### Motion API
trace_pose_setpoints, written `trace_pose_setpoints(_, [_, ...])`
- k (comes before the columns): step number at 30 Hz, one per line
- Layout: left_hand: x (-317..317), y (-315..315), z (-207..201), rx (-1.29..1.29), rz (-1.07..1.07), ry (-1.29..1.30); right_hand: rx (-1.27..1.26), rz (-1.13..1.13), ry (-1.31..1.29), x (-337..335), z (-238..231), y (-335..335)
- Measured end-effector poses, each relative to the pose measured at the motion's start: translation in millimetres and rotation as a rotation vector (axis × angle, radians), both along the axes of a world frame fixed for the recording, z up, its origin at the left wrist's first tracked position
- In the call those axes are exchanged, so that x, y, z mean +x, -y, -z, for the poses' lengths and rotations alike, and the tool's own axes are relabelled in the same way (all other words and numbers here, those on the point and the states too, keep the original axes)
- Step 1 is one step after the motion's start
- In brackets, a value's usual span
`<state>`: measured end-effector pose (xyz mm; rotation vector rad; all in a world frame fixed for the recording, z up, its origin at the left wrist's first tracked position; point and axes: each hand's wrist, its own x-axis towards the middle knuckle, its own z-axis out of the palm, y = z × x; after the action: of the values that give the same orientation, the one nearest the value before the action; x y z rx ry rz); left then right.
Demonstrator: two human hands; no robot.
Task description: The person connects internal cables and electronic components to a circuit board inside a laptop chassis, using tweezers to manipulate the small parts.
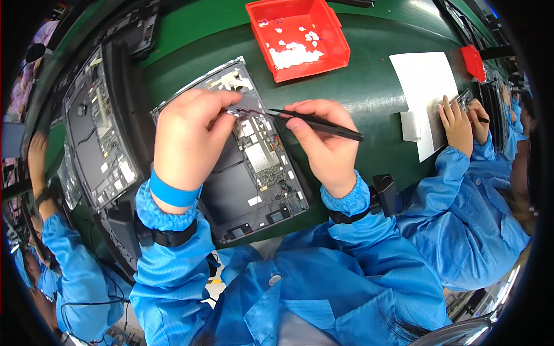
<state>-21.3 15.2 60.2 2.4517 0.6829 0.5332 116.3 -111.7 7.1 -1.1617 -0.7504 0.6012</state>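
Observation:
An opened laptop base [222,199], with a green circuit board and several white stickers, lies in front of me on the green bench. My left hand [187,138] is over its upper left part, thumb and forefinger pinching a small silvery piece [233,110] with thin dark reddish wires. Black tweezers [326,125] are gripped in my right hand [330,150], at the base's right edge. Their tips point left toward the wires; whether they touch them I cannot tell. A blue band [173,193] circles my left wrist.
Beyond the base stands a red bin [309,69] holding small white pieces. Another opened laptop part [95,132] leans at the left. To the right lies a white sheet [424,75], with a co-worker's hands [459,127] over it. Another co-worker's arm [40,167] reaches in at far left.

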Motion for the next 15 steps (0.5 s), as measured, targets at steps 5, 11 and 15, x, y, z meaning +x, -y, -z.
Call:
trace_pose_setpoints(5, [4.4,-7.8,23.6,0.17,-0.12,0.23,0.0,0.03,0.398,-1.4,20.3,-10.6])
trace_pose_setpoints(11, [6.6,-1.0,28.4,-0.806,-0.28,0.532,-0.012,0.057,0.618,-2.4,21.8,-16.2])
trace_pose_setpoints(15, [9.6,-2.9,40.4,-0.659,-0.217,0.506,0.0,0.052,0.469,-3.0,26.7,-14.0])
